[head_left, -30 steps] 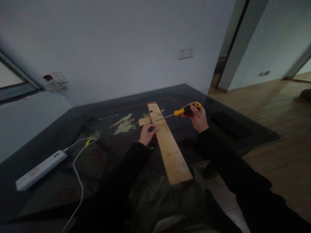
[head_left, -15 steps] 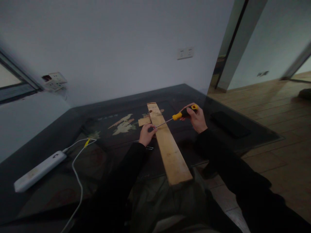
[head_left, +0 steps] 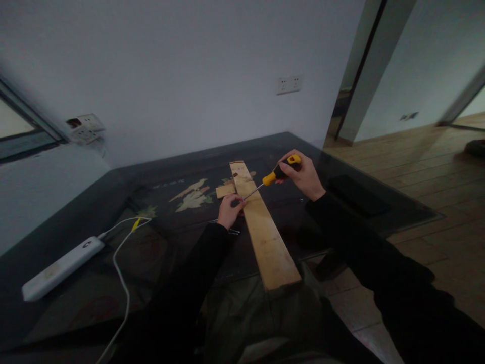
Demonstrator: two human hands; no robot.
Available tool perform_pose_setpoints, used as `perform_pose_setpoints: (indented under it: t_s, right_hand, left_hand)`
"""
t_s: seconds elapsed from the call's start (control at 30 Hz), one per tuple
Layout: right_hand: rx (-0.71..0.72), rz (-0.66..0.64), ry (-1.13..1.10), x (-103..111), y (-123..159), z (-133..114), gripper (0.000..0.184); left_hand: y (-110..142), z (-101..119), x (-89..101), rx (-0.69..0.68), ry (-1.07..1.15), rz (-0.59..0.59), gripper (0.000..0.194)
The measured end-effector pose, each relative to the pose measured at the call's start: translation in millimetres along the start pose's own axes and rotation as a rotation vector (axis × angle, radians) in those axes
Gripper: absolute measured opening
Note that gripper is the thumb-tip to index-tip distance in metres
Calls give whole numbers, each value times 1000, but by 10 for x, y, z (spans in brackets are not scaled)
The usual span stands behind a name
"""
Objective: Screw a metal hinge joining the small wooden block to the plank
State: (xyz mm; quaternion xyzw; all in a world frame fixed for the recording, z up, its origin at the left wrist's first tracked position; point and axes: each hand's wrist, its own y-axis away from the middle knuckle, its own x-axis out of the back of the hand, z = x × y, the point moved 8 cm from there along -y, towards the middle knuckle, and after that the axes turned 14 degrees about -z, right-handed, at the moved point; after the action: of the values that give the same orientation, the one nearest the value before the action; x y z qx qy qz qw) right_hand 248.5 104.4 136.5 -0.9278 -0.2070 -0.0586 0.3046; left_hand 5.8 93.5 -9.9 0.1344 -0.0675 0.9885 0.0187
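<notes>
My right hand (head_left: pixel 303 174) is closed round the yellow-and-black handle of a screwdriver (head_left: pixel 279 171). Its shaft slants down to the left, and the tip meets the fingertips of my left hand (head_left: pixel 230 210). Those fingers are pinched together at the left edge of a long wooden board (head_left: pixel 266 237); whatever small thing is between them is too small to make out. The board lies lengthwise on the dark table, its near end over my lap. A short wooden piece (head_left: pixel 226 190) lies against its left side. Thin metal pieces (head_left: pixel 234 232), like screws or nails, rest beside my left wrist.
On the dark table (head_left: pixel 178 177) to the left lies a white power strip (head_left: pixel 62 268) with a white cable (head_left: pixel 120 273). A flat black object (head_left: pixel 358 194) lies at the right. Behind the table stands a wall with a socket (head_left: pixel 288 85).
My right hand and the screwdriver handle have moved slightly left and up, so the shaft stands steeper. My left hand and the board have hardly moved.
</notes>
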Motion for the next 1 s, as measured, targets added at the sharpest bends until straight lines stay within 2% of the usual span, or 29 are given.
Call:
perform_pose_setpoints:
  t_s: [0.13, 0.23, 0.37, 0.53, 0.6, 0.67, 0.77, 0.87, 0.93, 1.0]
  right_hand:
    - [82, -83, 322, -142, -206, -382, 30]
    - [106, -190, 463, -319, -382, -540, 33]
    - [98, -325, 410, -478, -628, -575, 31]
    - [101, -601, 260, -579, -890, -499, 31]
    - [111, -610, 243, -545, -980, -460, 33]
    - [145, -550, 257, -493, -1062, -438, 30]
    - [214, -475, 408, -489, -1141, -435, 26]
    - [255, -449, 574, -539, -1191, -461, 32]
    - [260, -499, 606, -596, -1209, -492, 35]
    - [253, -618, 583, -681, -1194, -549, 35]
  left_hand:
    - [-11, -36, 5, 10, 12, 10, 25]
    - [-11, -35, 19, 19, 8, 32, 24]
    - [2, -10, 24, 16, 2, 43, 25]
    - [13, -26, 18, 32, 34, 37, 27]
    - [10, -39, 22, 36, 43, 37, 28]
    - [5, -41, 28, 30, 39, 39, 27]
    - [4, -24, 33, 13, 22, 41, 24]
    - [15, 1, 28, -11, 6, 43, 20]
    - [22, 8, 18, -23, 0, 38, 18]
    - [27, 0, 15, -25, -6, 37, 19]
